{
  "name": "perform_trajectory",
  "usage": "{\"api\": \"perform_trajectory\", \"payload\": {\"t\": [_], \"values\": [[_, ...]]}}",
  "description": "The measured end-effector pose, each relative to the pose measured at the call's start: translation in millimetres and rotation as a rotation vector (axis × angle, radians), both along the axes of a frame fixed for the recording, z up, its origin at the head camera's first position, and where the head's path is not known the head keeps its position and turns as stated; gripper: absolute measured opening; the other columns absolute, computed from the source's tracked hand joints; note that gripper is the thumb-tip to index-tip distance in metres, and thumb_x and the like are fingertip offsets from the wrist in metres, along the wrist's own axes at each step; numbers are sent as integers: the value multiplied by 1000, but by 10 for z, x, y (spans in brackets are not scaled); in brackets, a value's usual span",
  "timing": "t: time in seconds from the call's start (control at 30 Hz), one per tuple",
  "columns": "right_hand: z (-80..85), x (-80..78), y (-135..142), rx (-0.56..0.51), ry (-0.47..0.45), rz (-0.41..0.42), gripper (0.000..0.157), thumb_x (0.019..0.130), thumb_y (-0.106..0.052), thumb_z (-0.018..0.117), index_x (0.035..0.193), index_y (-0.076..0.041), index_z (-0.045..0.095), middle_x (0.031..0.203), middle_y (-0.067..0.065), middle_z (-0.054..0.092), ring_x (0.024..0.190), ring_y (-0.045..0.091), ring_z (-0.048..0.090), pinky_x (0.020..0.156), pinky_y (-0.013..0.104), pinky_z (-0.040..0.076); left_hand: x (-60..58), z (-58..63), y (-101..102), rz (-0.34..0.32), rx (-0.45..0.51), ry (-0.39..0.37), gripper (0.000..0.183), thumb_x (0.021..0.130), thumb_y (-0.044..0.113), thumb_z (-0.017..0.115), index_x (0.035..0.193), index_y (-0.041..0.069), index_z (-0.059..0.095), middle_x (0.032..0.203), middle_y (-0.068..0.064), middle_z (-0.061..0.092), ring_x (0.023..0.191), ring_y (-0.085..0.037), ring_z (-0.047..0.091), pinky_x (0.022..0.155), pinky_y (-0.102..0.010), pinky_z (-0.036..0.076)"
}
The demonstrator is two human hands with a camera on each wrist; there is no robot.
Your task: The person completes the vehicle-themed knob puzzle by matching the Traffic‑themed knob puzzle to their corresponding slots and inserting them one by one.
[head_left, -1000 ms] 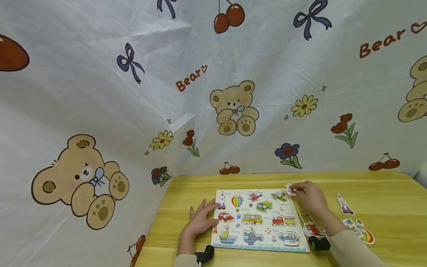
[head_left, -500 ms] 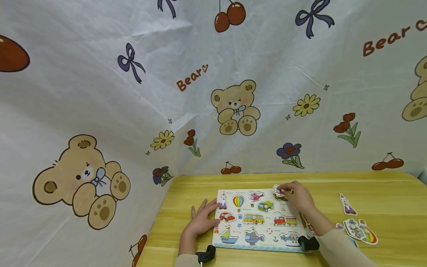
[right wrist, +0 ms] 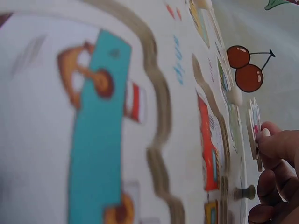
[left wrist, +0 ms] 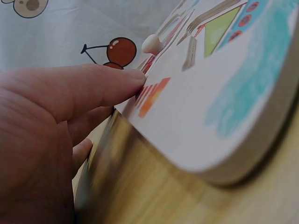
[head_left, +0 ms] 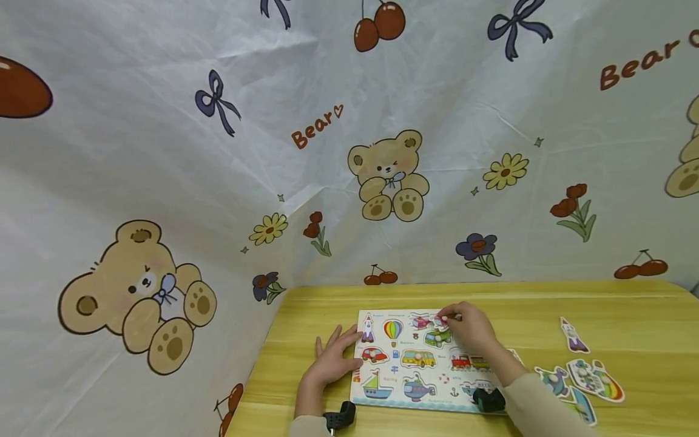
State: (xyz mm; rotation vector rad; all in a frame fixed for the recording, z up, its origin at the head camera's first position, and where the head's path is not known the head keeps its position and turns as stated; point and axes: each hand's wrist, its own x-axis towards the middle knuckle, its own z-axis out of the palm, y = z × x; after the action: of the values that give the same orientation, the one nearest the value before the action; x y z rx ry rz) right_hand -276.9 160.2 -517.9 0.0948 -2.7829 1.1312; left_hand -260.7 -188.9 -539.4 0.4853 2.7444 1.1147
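Observation:
My right hand [head_left: 474, 331] pinches a helicopter puzzle piece [head_left: 439, 321] over the upper right part of the puzzle board [head_left: 445, 397]. The piece overlaps the helicopter picture's right side in the head view. From the right wrist, this thin piece [right wrist: 255, 128] is seen nearly edge-on, standing off the board's face between thumb and fingers. My left hand [head_left: 329, 359] lies at the board's left edge with fingers spread. In the left wrist view a fingertip [left wrist: 135, 77] touches the board's face beside a small orange print, near a white knob [left wrist: 152, 44].
Loose pieces lie right of the board: a rocket [head_left: 574, 335], a rainbow-coloured one [head_left: 611, 387] and several overlapping others. On the board, a bus [head_left: 418, 358] and a red car [head_left: 374, 354] show. A bear-print cloth [head_left: 327, 243] hangs behind the wooden table [head_left: 322, 297].
My right hand has carried the helicopter piece leftwards, from the board's upper right corner past the plane to the helicopter picture. The left hand stays at the left edge.

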Motion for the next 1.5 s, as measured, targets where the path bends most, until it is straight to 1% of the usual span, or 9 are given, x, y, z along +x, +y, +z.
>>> {"api": "perform_trajectory", "payload": {"t": [0.13,0.23,0.53,0.7,0.73,0.8,0.97,1.27,1.5], "values": [[-8,3,-78,-15,-7,10,17,94,-9,64,103,-14,77,108,12,67,88,22,60,70,32,47,0,-5,6,1,5,1,62,87,22,72,146,19,54,162,-1,38,156,-38,12,113,-72,-18],[-8,-14,-140,-12,-2,12,15,93,-10,65,102,-14,77,106,11,69,85,20,60,68,31,46,-1,-9,7,2,5,6,62,87,22,73,145,19,54,161,-1,38,156,-38,13,113,-72,-18],[6,-62,-305,33,4,-28,14,90,-11,67,99,-14,78,99,8,74,74,16,57,64,29,43,-6,-24,8,8,9,5,61,86,21,73,145,20,55,161,0,39,156,-38,13,114,-72,-18],[20,-54,-353,53,-14,-46,13,90,-12,68,99,-14,78,97,6,75,73,16,57,64,29,43,-8,-13,14,8,7,8,62,86,20,73,145,19,55,161,0,39,156,-38,13,114,-72,-18],[18,-58,-361,59,-17,-48,13,91,-12,68,99,-14,78,97,6,75,73,16,58,64,30,43,-8,-11,14,9,6,9,62,86,20,73,145,19,54,161,0,39,156,-38,13,114,-72,-18],[12,-66,-379,72,-22,-52,12,91,-13,69,99,-15,78,98,6,75,75,17,59,70,36,46,-8,-12,13,10,5,9,62,86,20,73,145,19,55,161,0,39,156,-38,13,114,-72,-18],[-23,-101,-417,87,-43,-62,13,91,-15,70,101,-15,77,100,6,75,80,20,60,79,47,46,-8,-23,14,18,9,0,61,86,21,74,144,21,56,161,1,39,156,-37,13,114,-71,-18],[-11,-120,-459,85,-60,-72,12,91,-17,70,101,-14,77,94,3,73,77,19,56,70,34,40,-8,-32,15,18,15,-1,61,86,21,74,144,22,56,161,2,39,156,-37,13,114,-71,-19],[-2,-143,-496,70,-64,-59,12,92,-17,68,100,-14,77,95,4,73,75,18,56,66,29,39,-6,-28,17,20,11,1,61,86,20,74,144,21,56,161,2,39,156,-37,13,114,-71,-18]]}}
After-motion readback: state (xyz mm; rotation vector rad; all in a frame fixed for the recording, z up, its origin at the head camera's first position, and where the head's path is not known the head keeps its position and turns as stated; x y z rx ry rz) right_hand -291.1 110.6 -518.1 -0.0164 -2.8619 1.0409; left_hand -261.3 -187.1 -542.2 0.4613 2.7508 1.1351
